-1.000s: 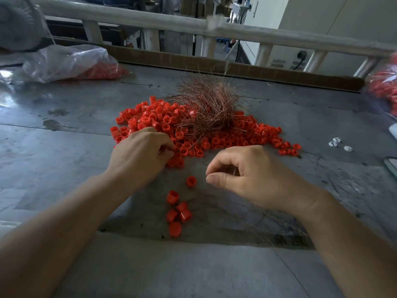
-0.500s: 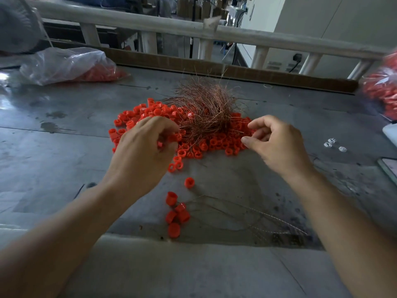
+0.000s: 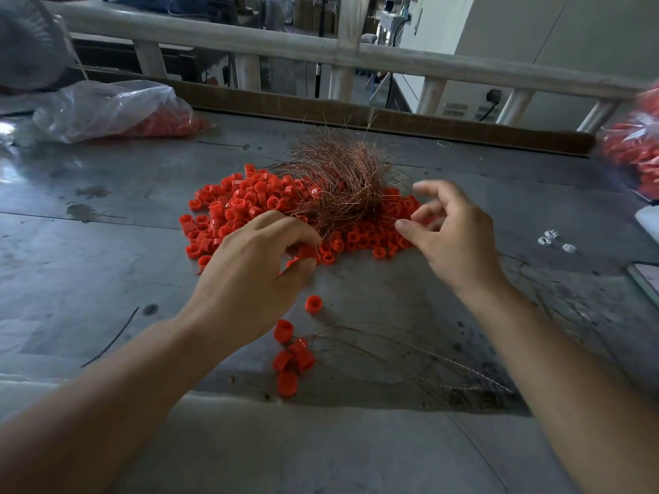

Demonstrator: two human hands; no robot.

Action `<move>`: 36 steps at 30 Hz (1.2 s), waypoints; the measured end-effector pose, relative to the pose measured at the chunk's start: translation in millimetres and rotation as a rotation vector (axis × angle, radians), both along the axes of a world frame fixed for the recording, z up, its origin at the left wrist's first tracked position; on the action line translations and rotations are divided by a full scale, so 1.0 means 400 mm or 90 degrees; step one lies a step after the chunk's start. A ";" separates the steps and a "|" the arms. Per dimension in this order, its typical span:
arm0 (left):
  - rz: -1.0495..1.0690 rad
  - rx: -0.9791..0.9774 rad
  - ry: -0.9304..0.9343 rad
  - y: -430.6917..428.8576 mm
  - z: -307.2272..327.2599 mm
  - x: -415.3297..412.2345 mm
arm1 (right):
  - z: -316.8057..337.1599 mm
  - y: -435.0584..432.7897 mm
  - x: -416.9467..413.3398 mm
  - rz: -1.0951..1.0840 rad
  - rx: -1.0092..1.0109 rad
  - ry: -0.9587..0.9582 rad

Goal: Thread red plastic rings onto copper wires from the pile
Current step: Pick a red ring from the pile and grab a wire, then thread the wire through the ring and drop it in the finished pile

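1. At the near edge of the red heap, the left hand (image 3: pixel 249 279) has its fingers curled, pinching one ring (image 3: pixel 306 250) between thumb and fingertips. Keep that pinch light and on the ring's wall, so the hole stays free.
2. The right hand (image 3: pixel 453 240) is half open, its fingers spread and loosely bent and the thumb tip just beside the right fringe of the wires (image 3: pixel 342 187). I can make out nothing in it, though so fine a strand could escape notice.
3. The step looks like drawing out a single wire. Choose a strand that juts from the fringe, pinch it near its tip, and pull slowly toward the right. The tangle will likely drag its neighbours along.
4. Bring tip and ring together over the bare table (image 3: pixel 107 279) between the hands, not above the loose rings (image 3: pixel 242 208).
5. Lay the finished piece by the threaded rings (image 3: pixel 292 354) at the near side, where their wires trail to the right.
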State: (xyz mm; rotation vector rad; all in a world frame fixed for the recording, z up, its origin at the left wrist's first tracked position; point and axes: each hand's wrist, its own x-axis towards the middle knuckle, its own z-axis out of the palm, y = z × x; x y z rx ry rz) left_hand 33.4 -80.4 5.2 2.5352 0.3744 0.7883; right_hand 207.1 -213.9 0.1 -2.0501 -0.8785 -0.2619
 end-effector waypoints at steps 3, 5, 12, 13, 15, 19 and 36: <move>-0.009 -0.001 0.000 -0.002 0.000 -0.001 | -0.002 0.006 -0.003 0.056 -0.017 0.013; -0.012 0.000 -0.002 -0.001 -0.001 -0.001 | -0.005 0.011 -0.007 0.071 -0.039 -0.027; -0.030 -0.003 -0.022 0.003 -0.008 0.000 | 0.019 0.000 -0.021 0.084 0.070 -0.077; -0.034 -0.012 -0.031 0.004 -0.009 0.001 | 0.028 -0.005 -0.026 0.101 0.105 -0.088; -0.050 -0.049 -0.070 0.004 -0.008 -0.001 | 0.045 -0.013 -0.047 0.158 0.153 -0.115; -0.085 -0.134 -0.158 0.001 0.000 -0.003 | 0.050 -0.008 -0.105 0.293 0.154 -0.126; -0.155 -0.228 -0.178 -0.006 0.006 -0.001 | 0.051 -0.012 -0.135 0.355 0.028 -0.190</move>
